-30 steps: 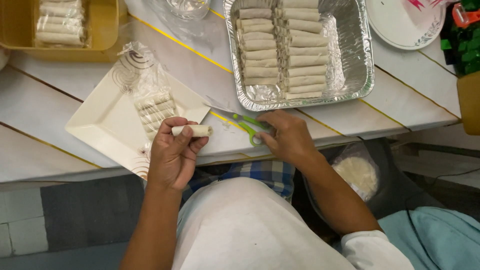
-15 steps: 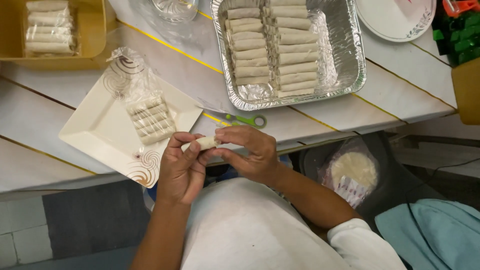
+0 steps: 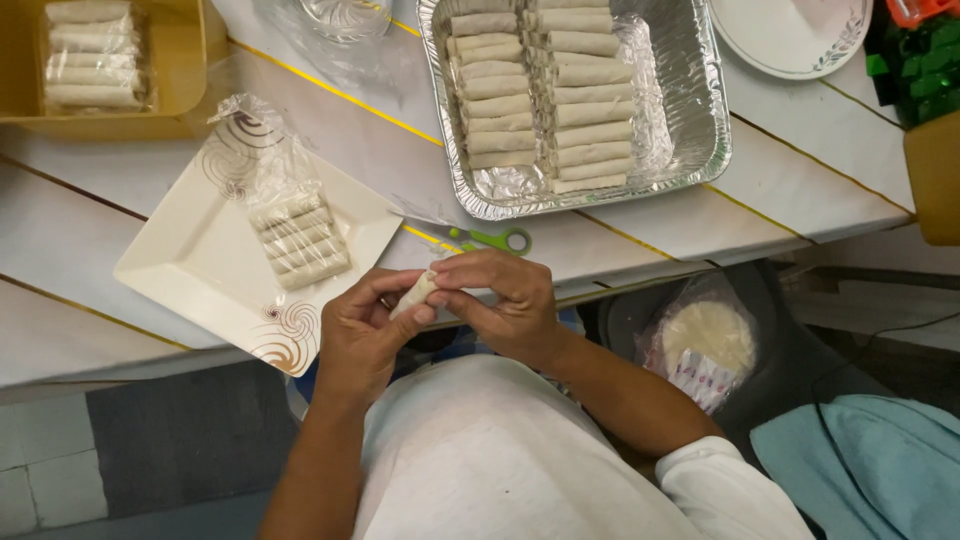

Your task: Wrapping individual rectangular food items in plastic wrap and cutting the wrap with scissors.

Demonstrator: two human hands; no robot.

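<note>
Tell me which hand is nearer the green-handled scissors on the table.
Right. The right hand sits just below the scissors, nearly touching them; the left hand is farther off, down to their left. Both hold a pale roll.

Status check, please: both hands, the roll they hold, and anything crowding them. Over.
Left hand and right hand both pinch one pale roll at the table edge. Green-handled scissors lie just beyond, untouched. Square plate of bagged rolls beside the left hand.

Green-handled scissors (image 3: 492, 239) lie on the tabletop (image 3: 800, 150) beside a foil tray (image 3: 700, 120); a round plate (image 3: 790, 40) and a yellow box (image 3: 190, 90) sit farther back.
</note>
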